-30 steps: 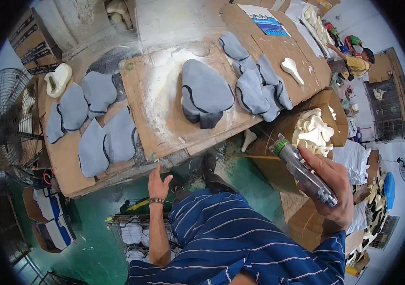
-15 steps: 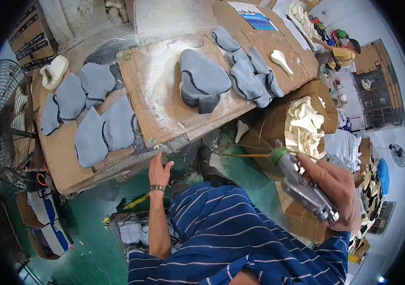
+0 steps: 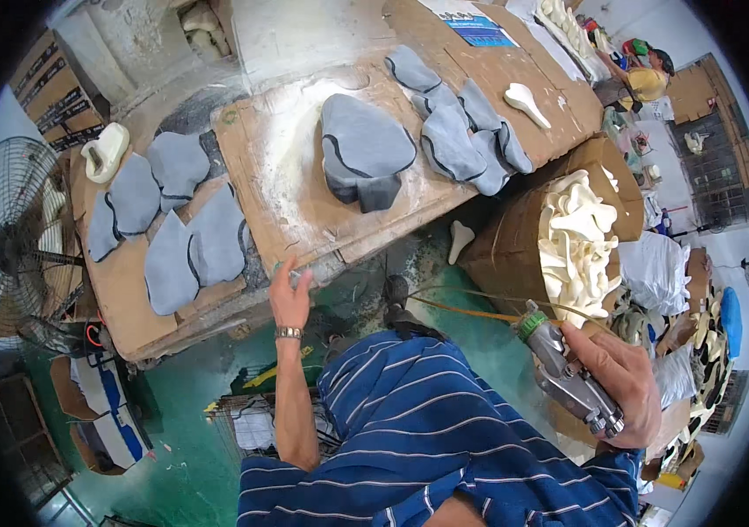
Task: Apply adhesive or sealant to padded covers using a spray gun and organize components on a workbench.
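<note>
While the right hand (image 3: 625, 382) stays wrapped tight around the metal spray gun (image 3: 568, 373), fingers curled on its grip and its green-capped nozzle pointing up and left, the left hand (image 3: 289, 297) has climbed to the near edge of the counter (image 3: 304, 211). Its fingers are loosely spread and now touch the cardboard lip, where a second ago it hung lower, clear of the edge. The view has tipped too, bringing the big grey moulded piece (image 3: 364, 158) on the powder-dusted cardboard closer to centre, still out of the left hand's reach. The gun sits low beside the striped shirt (image 3: 445, 457), near the cardboard box (image 3: 515, 237) of white shaped parts (image 3: 576, 237), so it looks parked, not spraying. More grey pieces (image 3: 172, 228) lie on the left.
</note>
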A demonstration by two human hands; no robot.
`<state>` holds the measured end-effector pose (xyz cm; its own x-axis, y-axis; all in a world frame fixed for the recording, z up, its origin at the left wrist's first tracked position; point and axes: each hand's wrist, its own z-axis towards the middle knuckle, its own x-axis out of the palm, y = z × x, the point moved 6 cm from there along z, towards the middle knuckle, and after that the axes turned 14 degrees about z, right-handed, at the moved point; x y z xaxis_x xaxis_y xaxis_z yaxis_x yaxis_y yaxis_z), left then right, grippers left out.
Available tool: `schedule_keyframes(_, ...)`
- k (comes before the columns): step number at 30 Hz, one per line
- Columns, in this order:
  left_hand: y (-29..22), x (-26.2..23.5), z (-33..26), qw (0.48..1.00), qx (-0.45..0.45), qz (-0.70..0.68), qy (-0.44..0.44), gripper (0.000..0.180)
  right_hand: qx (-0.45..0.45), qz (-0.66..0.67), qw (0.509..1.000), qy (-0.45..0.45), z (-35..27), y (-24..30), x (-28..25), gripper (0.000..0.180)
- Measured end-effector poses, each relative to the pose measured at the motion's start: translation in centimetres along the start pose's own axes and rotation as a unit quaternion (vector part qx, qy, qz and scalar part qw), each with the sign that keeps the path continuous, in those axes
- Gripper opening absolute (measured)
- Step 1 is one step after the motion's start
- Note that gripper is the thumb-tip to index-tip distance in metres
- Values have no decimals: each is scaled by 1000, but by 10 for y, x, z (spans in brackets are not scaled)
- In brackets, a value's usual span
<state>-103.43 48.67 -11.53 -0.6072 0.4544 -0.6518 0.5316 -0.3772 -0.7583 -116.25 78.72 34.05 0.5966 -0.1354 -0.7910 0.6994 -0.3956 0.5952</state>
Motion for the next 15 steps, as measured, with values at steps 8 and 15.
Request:
schedule_keyframes(8, -109, -18, 107, 993, 12, -74, -94, 38, -11, 78, 996, -37, -19, -90, -44, 73)
schedule_keyframes(15, -215, 60, 204, 901, 322, 287, -38, 46, 5, 169, 984, -60, -11, -164, -64, 70)
